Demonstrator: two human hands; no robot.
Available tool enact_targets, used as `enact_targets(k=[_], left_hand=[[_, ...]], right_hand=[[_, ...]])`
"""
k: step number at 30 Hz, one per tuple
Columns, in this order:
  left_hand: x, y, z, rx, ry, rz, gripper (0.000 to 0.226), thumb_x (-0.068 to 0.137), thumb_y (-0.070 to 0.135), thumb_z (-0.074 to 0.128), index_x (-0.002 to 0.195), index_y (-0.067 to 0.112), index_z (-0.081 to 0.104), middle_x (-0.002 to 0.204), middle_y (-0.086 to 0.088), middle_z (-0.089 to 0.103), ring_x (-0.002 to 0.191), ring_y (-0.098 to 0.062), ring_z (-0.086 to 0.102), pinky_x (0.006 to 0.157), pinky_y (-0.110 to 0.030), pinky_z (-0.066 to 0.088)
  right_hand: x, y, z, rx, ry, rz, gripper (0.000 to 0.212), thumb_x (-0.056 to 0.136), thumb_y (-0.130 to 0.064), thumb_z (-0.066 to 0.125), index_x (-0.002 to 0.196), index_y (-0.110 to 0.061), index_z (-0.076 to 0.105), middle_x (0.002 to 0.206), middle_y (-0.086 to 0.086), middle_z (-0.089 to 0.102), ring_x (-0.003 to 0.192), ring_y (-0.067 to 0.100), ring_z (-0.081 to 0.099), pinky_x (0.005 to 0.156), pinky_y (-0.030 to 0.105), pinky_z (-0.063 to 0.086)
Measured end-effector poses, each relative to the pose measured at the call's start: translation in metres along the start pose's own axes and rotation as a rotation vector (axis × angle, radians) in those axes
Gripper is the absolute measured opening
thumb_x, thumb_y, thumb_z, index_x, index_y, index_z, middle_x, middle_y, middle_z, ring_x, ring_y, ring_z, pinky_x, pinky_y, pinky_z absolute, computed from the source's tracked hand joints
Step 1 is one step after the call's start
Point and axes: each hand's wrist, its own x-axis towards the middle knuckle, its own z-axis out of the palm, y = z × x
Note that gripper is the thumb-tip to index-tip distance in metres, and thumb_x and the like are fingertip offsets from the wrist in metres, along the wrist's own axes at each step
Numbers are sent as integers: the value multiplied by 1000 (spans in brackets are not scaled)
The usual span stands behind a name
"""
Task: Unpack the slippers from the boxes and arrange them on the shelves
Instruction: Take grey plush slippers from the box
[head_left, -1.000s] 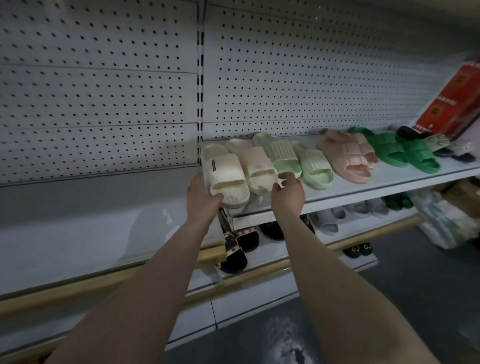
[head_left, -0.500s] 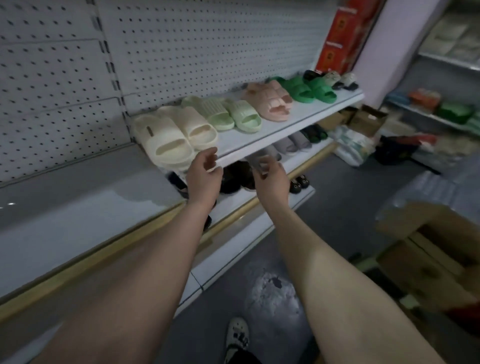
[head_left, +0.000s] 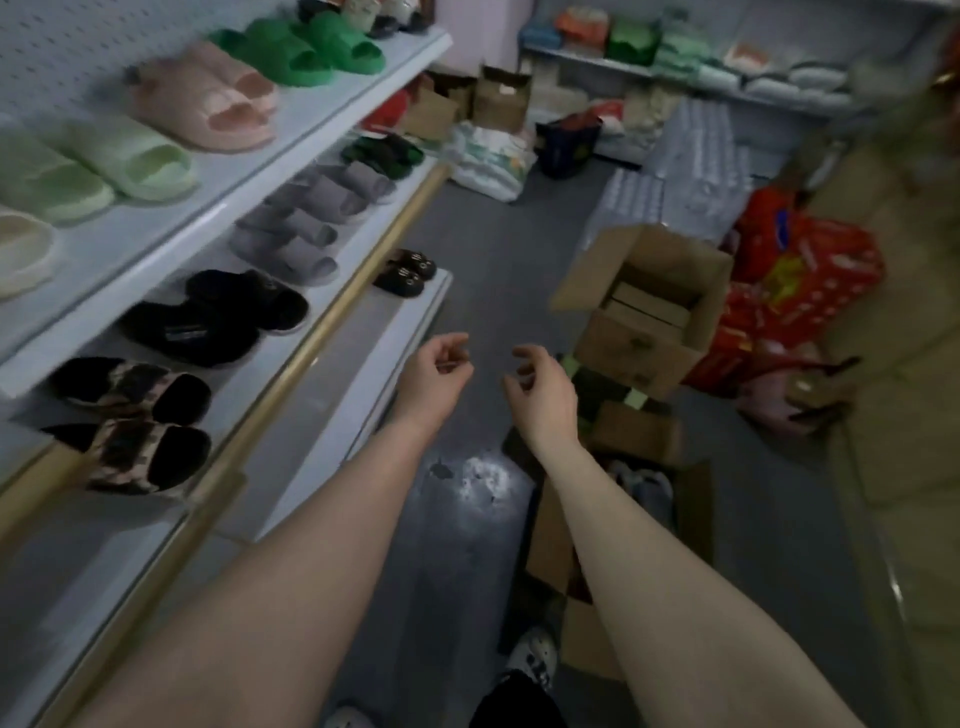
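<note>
My left hand (head_left: 434, 371) and my right hand (head_left: 540, 392) hang empty over the grey floor, fingers loosely curled, clear of the shelves. On the top white shelf (head_left: 291, 135) at the left lie cream slippers (head_left: 21, 249), light green slippers (head_left: 98, 166), pink slippers (head_left: 218, 98) and bright green slippers (head_left: 311, 49). The shelf below carries grey slippers (head_left: 306, 223) and black slippers (head_left: 218, 317). An open cardboard box (head_left: 641, 306) stands on the floor to the right of my hands. A second open box (head_left: 597, 545) lies under my right forearm.
Patterned black sandals (head_left: 130, 426) sit at the lower left, small black shoes (head_left: 408, 270) on the bottom shelf's end. Red bags (head_left: 800, 291), cartons and packs crowd the right and far wall. A grey floor aisle (head_left: 467, 249) runs ahead. My shoe (head_left: 532, 657) shows below.
Both hands have let go of the cream slippers and drawn back from the top shelf. The view has swung right and down toward the boxes on the floor.
</note>
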Motion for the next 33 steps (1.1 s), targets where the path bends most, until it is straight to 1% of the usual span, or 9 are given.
enact_targets(k=[6, 9, 12, 16, 19, 22, 26, 30, 33], left_hand=[[19, 3, 133, 22, -182, -43, 33, 88, 2, 64, 115, 21, 63, 94, 7, 64, 86, -8, 60, 84, -27, 51], [24, 4, 196, 10, -267, -59, 35, 88, 1, 64, 116, 21, 63, 97, 6, 64, 92, -11, 62, 85, -22, 50], [28, -3, 247, 42, -356, -56, 36, 88, 5, 66, 112, 31, 62, 101, 7, 66, 100, -10, 63, 91, -26, 51], [32, -20, 297, 106, -447, -116, 36, 89, 7, 66, 120, 25, 63, 105, 6, 66, 102, -10, 62, 96, -27, 49], [42, -41, 327, 160, -531, -156, 37, 90, 7, 64, 124, 22, 62, 110, 4, 66, 104, -9, 61, 93, -23, 48], [59, -69, 358, 205, -606, -190, 37, 91, 5, 63, 125, 19, 61, 113, 1, 65, 107, -12, 61, 86, -16, 45], [76, -114, 389, 277, -716, -217, 38, 92, 7, 63, 128, 18, 59, 115, 4, 64, 109, -11, 59, 92, -21, 45], [96, -176, 425, 335, -797, -298, 39, 93, 7, 61, 128, 23, 57, 120, 4, 62, 112, -11, 57, 88, -16, 43], [109, -222, 446, 390, -854, -329, 42, 92, 8, 61, 131, 24, 55, 124, 3, 60, 115, -14, 56, 96, -23, 43]], right_hand=[[17, 109, -66, -25, 6, 115, 34, 93, -21, 64, 125, -23, 56, 111, -1, 62, 95, 16, 61, 78, 26, 46], [31, 164, -96, -53, 35, 178, 34, 92, -22, 66, 125, -25, 57, 113, 0, 63, 98, 16, 62, 80, 27, 49], [37, 214, -120, -55, 47, 252, 33, 92, -21, 65, 124, -25, 57, 113, 0, 63, 102, 16, 61, 84, 31, 51], [32, 271, -134, 2, 59, 391, 32, 93, -19, 64, 125, -21, 59, 110, -1, 66, 100, 14, 62, 79, 24, 46], [27, 308, -134, 48, 63, 486, 30, 95, -19, 61, 126, -19, 60, 115, -1, 66, 102, 12, 61, 82, 20, 42], [24, 347, -126, 54, 70, 603, 31, 96, -17, 60, 127, -18, 58, 117, 2, 65, 104, 18, 61, 83, 26, 46], [10, 395, -105, 69, 88, 788, 31, 97, -16, 58, 129, -17, 58, 114, 4, 67, 100, 19, 63, 83, 27, 48], [1, 449, -72, 102, 77, 955, 27, 98, -14, 56, 125, -17, 59, 108, 3, 67, 97, 19, 63, 80, 27, 48], [-2, 484, -46, 105, 43, 1018, 29, 97, -9, 54, 125, -12, 60, 99, 3, 65, 92, 21, 61, 72, 23, 40]])
